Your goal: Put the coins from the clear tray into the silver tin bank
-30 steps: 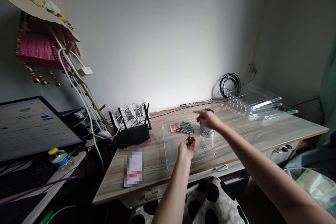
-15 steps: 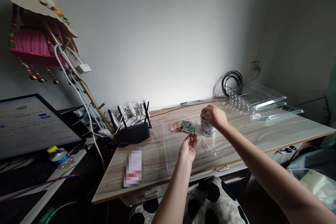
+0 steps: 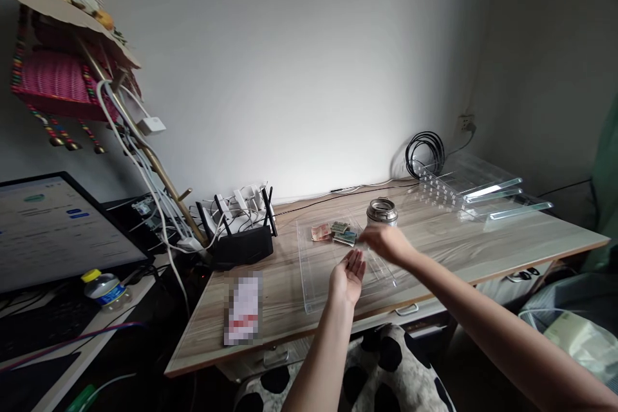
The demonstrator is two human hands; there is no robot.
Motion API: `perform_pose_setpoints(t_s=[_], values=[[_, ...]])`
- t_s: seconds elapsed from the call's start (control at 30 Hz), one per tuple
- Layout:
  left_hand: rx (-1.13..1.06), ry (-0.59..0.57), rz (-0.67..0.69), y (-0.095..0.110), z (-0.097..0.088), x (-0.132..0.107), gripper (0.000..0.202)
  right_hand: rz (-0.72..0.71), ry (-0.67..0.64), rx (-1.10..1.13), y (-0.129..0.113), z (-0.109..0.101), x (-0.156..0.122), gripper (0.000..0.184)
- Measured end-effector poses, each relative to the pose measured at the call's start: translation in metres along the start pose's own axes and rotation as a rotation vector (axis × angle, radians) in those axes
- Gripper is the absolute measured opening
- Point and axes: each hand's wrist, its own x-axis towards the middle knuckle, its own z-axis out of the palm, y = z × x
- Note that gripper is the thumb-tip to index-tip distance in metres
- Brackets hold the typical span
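Observation:
My left hand (image 3: 348,273) lies palm up with its fingers stretched out over a clear acrylic tray (image 3: 313,293) on the wooden desk (image 3: 284,296). I cannot make out anything in the palm. My right hand (image 3: 385,242) hovers just right of it, fingers drawn together and pointing at the left fingertips. Whether they hold anything is too small to tell. Behind the right hand stands a small metal-lidded jar (image 3: 381,211). A few folded banknotes (image 3: 334,231) lie at the tray's far end.
A black router (image 3: 240,246) and power strip with white plugs sit at the desk's back left. A blurred packet (image 3: 243,308) lies near the front edge. Clear acrylic racks (image 3: 476,192) and a coiled black cable (image 3: 423,153) stand at the back right. A monitor and a bottle are at far left.
My right hand has left the top of the jar and come down toward my left hand. The left hand's fingers have opened out flat, palm up.

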Motion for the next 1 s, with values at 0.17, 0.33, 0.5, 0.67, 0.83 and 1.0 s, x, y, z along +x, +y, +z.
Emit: perform_pose_setpoints(t_s=[0.17,0.33,0.5,0.67,0.83,1.0], values=[[-0.018,-0.060,-0.003,0.006,-0.003,-0.010,0.017,0.336,0.033,-0.226,0.060,-0.027,0.042,0.033],[-0.041,-0.095,-0.022,0.016,-0.007,-0.019,0.023,0.335,-0.141,-0.289,0.078,-0.023,0.059,0.028],[-0.029,-0.061,-0.006,0.020,-0.007,-0.022,0.023,0.403,-0.102,-0.271,0.061,-0.029,0.052,0.028],[-0.002,-0.143,-0.019,0.019,-0.006,-0.025,0.030,0.061,-0.026,0.008,-0.014,-0.006,0.013,0.024],[0.062,-0.320,-0.018,0.019,-0.009,-0.032,0.039,-0.121,-0.073,0.154,-0.071,0.035,-0.024,0.022],[0.104,-0.390,-0.110,0.021,-0.007,-0.043,0.035,-0.036,0.012,0.159,-0.030,0.013,-0.004,0.025]])
